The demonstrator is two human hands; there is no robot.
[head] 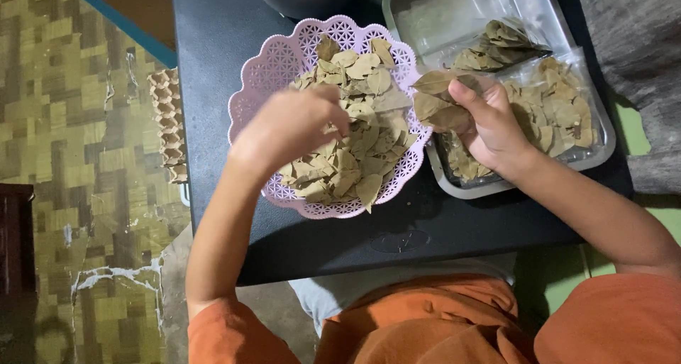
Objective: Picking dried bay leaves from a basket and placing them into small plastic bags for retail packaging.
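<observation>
Dried leaves sorted over a black table [234,45] — both hands busy.

Metal tray [411,9] at rt holds clear bags of leaves [560,108]; just beside it, lilac lattice basket [277,59] w/ a pile of dried leaves [355,151]. Left hand [287,130] dips into the pile, fingers bent — can't tell if it grips any. Right hand [489,133], apart from left, is clamped on a bunch of leaves [436,98] betw. basket & tray.

Soft, even light falls from above, dim toward the left floor [85,194] and brighter on the metal tray [454,9], which shows a pale sheen. The left hand [291,126] is slightly motion-blurred, and the black bench [213,37] stays dark with faint shadows beneath the arms
</observation>
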